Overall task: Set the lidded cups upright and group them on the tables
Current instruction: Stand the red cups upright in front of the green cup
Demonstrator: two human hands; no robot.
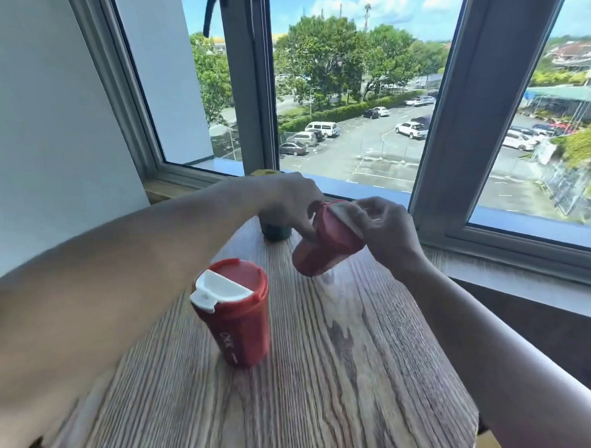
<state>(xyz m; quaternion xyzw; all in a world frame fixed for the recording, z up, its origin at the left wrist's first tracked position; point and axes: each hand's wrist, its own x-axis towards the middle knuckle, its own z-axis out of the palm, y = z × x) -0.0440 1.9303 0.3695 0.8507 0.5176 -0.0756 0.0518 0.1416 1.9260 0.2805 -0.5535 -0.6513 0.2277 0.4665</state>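
A red cup with a red and white lid [235,311] stands upright near the middle of the wooden table [344,374]. A second red cup [322,246] is tilted above the table's far end, base toward me. My right hand [386,230] grips its lid end. My left hand [286,200] touches the same cup from the left at its upper part. Behind my left hand stands a dark green cup [275,230] with a yellow lid [263,172], mostly hidden.
A window sill [527,281] and large window [349,86] run along the table's far and right side. A white wall [46,133] stands at the left. The table's right edge drops off near my right forearm.
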